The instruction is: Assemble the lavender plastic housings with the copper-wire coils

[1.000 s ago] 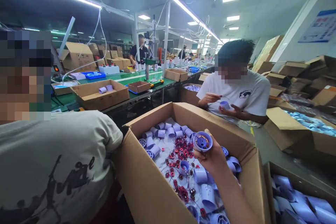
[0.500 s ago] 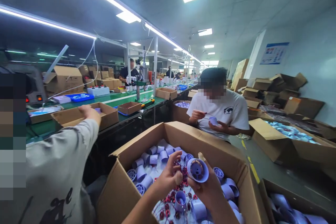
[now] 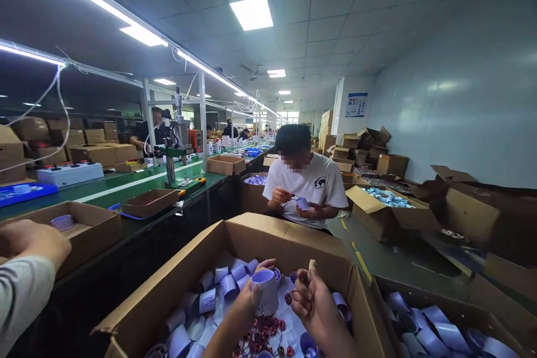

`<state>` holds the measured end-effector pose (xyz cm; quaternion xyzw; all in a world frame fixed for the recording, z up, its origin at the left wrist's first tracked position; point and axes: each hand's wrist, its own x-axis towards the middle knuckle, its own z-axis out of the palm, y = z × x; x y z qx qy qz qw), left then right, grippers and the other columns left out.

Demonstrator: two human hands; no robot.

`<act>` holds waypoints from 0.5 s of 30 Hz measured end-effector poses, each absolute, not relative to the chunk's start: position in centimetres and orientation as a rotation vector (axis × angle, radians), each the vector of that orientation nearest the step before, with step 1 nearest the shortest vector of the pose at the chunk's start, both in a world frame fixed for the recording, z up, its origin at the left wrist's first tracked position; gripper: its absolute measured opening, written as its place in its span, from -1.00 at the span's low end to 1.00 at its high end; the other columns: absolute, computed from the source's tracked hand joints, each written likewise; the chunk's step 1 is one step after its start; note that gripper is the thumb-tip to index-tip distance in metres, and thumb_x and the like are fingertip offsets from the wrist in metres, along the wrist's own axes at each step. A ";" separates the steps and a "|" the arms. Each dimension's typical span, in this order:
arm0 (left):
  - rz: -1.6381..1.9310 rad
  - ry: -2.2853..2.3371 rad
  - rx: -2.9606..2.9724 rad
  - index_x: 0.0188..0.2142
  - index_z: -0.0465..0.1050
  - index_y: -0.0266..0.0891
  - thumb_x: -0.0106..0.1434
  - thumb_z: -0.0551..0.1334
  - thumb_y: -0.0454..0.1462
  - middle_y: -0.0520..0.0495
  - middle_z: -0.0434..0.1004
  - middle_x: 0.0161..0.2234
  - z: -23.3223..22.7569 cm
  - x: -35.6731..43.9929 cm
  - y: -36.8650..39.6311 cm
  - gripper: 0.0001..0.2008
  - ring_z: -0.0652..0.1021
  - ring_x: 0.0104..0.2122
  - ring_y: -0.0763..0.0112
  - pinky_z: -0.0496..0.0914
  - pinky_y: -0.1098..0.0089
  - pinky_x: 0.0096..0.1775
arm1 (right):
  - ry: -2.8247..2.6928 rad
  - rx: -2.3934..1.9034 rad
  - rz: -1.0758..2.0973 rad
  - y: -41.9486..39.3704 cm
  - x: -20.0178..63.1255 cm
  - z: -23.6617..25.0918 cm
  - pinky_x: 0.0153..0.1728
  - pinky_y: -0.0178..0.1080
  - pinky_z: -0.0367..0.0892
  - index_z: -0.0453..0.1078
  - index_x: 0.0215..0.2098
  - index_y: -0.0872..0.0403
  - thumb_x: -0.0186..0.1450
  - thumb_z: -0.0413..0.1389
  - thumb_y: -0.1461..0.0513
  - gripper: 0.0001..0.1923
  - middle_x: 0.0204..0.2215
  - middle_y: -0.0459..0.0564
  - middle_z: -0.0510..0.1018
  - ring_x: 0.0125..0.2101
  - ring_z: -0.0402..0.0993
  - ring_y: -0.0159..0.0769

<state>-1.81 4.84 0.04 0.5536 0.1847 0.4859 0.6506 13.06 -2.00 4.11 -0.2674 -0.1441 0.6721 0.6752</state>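
Over the big cardboard box, my left hand [image 3: 245, 305] is closed around a pale purple plastic cup [image 3: 267, 297], its open rim turned up. To the right of the cup is my right hand [image 3: 315, 303], fingers curled, with a light cover on one fingertip. A small dark red part [image 3: 288, 298] shows at those fingertips and appears pinched there. Beneath both hands lies a heap of red parts with thin wires [image 3: 262, 335] on white sheeting. Several more purple cups [image 3: 229, 286] lie around it in the box.
The cardboard box [image 3: 168, 285] surrounds my hands. A person in a white shirt [image 3: 304, 184] sits across, holding a cup. At left, another person's hand [image 3: 31, 243] is over a shallow carton [image 3: 98, 229] on the green bench. Another carton of purple pieces [image 3: 444, 324] stands at right.
The cup has passed from my right hand to my left hand. The view has turned to the right. My right hand's fingers are now curled at a small red part.
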 end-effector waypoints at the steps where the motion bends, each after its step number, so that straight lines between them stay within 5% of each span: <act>1: 0.979 0.369 1.191 -0.05 0.44 -0.23 -0.19 0.24 0.33 -0.18 0.48 -0.19 -0.2 -1.8 4.6 -0.13 0.48 -0.23 0.18 0.35 0.32 -0.23 | -0.324 -0.564 1.523 -2.2 13.5 4.3 -0.77 -0.46 -0.15 0.33 -0.51 0.07 -0.17 0.40 -0.02 -0.53 -0.82 -0.38 0.05 -0.79 -0.15 -0.60; 7: 0.624 0.145 0.997 -0.19 0.53 -0.30 0.12 0.12 0.22 -0.19 0.52 -0.28 1.7 -1.8 1.7 -0.35 0.52 -0.26 0.17 0.35 0.31 -0.27 | -0.378 -0.436 1.519 -3.2 14.5 5.1 -0.76 -0.48 -0.11 0.37 -0.52 0.09 -0.02 0.35 0.00 -0.61 -0.79 -0.34 0.07 -0.76 -0.17 -0.59; 15: 0.709 0.204 1.026 -0.32 0.53 -0.34 0.15 0.25 0.05 -0.18 0.53 -0.43 2.1 -2.3 2.2 -0.55 0.48 -0.49 0.37 0.28 0.44 -0.44 | -0.554 -0.611 1.404 -3.8 14.1 5.9 -0.78 -0.47 -0.04 0.35 -0.55 0.07 -0.01 0.32 -0.08 -0.57 -0.79 -0.35 0.02 -0.76 -0.18 -0.58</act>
